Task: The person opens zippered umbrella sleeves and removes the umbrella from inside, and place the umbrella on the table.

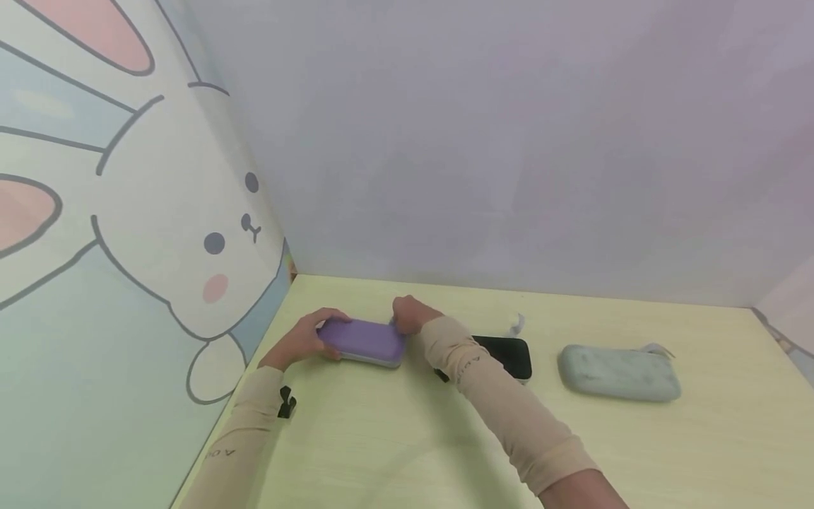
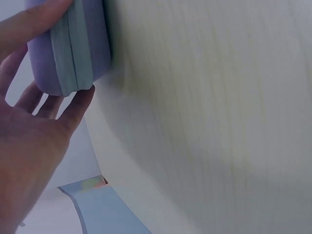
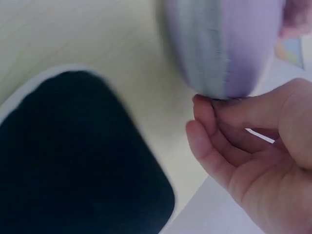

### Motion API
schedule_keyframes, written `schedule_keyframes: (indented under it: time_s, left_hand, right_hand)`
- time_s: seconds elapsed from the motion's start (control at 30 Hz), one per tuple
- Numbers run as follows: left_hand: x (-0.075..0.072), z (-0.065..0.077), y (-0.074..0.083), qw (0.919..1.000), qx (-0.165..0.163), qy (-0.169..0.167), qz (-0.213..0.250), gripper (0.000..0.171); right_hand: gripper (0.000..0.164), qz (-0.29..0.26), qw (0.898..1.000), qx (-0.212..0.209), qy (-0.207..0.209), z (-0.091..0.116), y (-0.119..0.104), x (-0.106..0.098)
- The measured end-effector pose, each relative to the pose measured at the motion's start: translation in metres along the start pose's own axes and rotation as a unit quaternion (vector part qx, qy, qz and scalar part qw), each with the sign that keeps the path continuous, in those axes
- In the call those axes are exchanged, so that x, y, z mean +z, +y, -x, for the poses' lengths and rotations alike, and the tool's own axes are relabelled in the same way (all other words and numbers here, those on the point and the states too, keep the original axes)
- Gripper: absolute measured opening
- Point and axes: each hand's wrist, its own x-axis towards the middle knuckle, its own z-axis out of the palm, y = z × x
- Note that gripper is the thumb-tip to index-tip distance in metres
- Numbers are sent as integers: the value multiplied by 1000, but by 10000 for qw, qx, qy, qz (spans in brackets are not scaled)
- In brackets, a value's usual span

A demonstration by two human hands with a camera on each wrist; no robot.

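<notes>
A purple pencil case with a pale grey-green zipper band lies at the back left of the table. Around its left end, my left hand grips it with thumb and fingers on opposite sides. At the other end my right hand pinches with thumb and index finger, right at the case's tip; what small part sits between them is hidden. Just beside my right forearm lies a black case with a white edge, partly covered by the sleeve.
To the right lies a grey-green pencil case with a strap loop. A pale loop stands out behind the black case. A wall with a rabbit drawing borders the table on the left; a plain wall rises behind.
</notes>
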Motion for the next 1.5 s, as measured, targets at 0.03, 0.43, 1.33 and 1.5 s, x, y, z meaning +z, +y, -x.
schedule_keyframes:
  time_s: [0.03,0.43,1.33,1.5]
  left_hand:
    - [0,0,0,10000,9,-22,-15,70]
    - [3,0,-6,9991,320,141,-239,69]
    - [1,4,-1,9997,18,221,-74,68]
    - [0,4,-2,9997,-66,227,-82,68]
  right_hand:
    - [9,117,9999,-14,34,1,0,0]
    - [21,554,9953,76,787,9,-1,-4]
    - [9,314,9977,107,589,31,3,-5]
    - [9,411,9975,88,566,34,0,-5]
